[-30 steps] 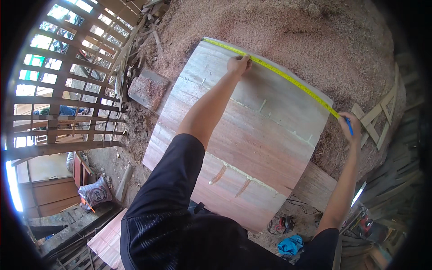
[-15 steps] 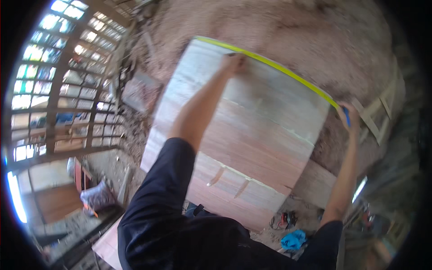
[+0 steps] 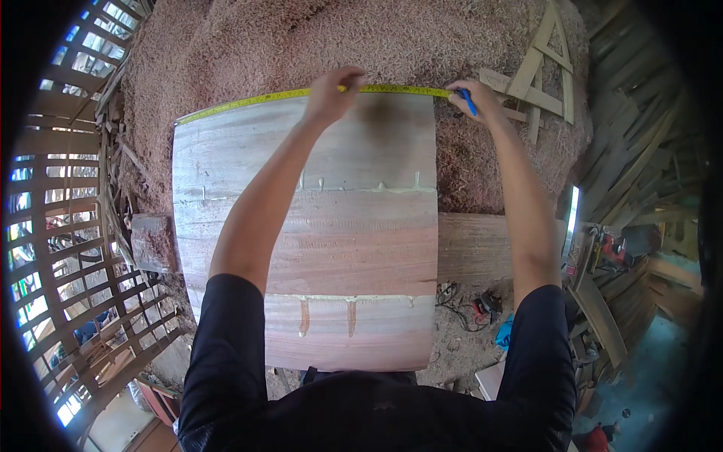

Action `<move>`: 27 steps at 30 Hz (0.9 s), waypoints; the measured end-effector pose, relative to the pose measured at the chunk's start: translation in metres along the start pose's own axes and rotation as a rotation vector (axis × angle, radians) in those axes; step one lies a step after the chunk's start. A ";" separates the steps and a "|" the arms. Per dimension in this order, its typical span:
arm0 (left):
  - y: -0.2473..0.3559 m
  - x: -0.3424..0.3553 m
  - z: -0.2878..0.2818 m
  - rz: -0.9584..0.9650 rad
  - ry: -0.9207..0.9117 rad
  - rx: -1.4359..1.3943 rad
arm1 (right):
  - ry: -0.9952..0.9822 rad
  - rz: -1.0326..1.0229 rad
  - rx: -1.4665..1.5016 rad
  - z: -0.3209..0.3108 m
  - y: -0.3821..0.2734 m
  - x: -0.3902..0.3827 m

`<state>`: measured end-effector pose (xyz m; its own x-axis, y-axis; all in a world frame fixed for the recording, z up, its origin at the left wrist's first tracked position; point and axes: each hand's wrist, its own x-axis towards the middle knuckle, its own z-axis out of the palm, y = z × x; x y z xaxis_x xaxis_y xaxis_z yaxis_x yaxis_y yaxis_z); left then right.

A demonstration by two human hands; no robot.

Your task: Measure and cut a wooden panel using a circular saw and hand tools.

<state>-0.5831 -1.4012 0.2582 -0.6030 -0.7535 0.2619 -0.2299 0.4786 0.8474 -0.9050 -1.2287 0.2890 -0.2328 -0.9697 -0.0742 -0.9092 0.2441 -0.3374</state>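
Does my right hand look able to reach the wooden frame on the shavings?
Probably yes: the wooden frame lies past your right hand with nothing visible between, though that hand holds a blue pen-like tool beside the yellow tape.

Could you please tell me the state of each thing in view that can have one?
Wooden panel: lying flat, pale drips along seams.
Yellow tape: drawn out along the panel's far edge.
Blue pen-like item: held in the right hand.
Right hand: closed, at the tape's right end.
Left hand: fingers curled at the tape, grip unclear.
Wood shavings: loosely heaped.
Wooden frame: lying on the shavings.
Red tool: on the ground; power unclear.
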 end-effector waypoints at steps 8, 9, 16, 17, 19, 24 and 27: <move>0.036 0.082 0.095 0.156 -0.571 0.260 | 0.006 -0.054 -0.019 0.002 0.001 0.007; 0.037 0.091 0.100 0.157 -0.707 0.355 | -0.007 -0.038 -0.002 0.003 -0.002 0.009; 0.048 0.121 0.122 0.276 -0.905 0.457 | 0.060 -0.061 0.143 0.005 0.013 0.005; 0.051 0.120 0.124 0.243 -0.920 0.452 | 0.059 -0.058 0.145 0.005 0.013 0.002; 0.053 0.118 0.125 0.208 -0.935 0.449 | 0.056 -0.007 0.186 0.004 0.009 -0.003; 0.049 0.116 0.122 0.211 -0.882 0.380 | 0.178 -0.004 0.223 0.008 -0.020 -0.016; 0.046 0.120 0.124 0.258 -0.855 0.423 | 0.404 -0.036 0.210 0.021 -0.032 -0.022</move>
<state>-0.7608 -1.4136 0.2717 -0.9837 -0.1031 -0.1474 -0.1668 0.8295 0.5329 -0.8636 -1.2156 0.2820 -0.3563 -0.8853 0.2989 -0.8391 0.1625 -0.5191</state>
